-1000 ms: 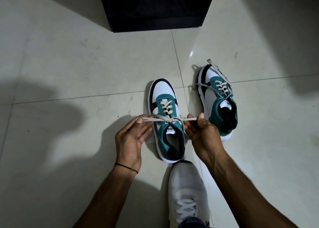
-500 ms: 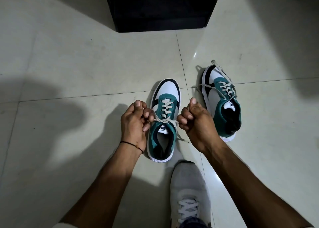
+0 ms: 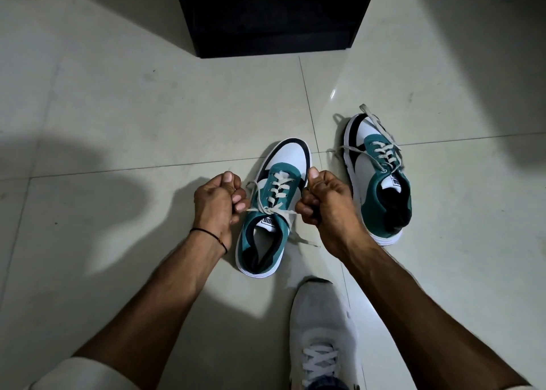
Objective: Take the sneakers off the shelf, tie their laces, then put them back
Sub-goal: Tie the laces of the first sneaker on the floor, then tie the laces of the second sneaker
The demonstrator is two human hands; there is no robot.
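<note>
both hands pinching the laces of one sneaker

left hand (image 3: pixel 218 202) and right hand (image 3: pixel 328 205) each curl their fingers tight round a strand of the laces (image 3: pixel 267 210), stretched sideways from a crossing between them. the near sneaker (image 3: pixel 291 156), teal, white and black, sits on the floor (image 3: pixel 118 109) between the two grips, toe pointing away. one loose end trails under the right hand. the second sneaker (image 3: pixel 384 188) lies just beyond the right hand, laces undone. ahead of both hands stands a black shelf unit (image 3: pixel 274 14), its inside too dark to read.

Head view looks steeply down, close above floor (image 3: pixel 118 109).
</note>
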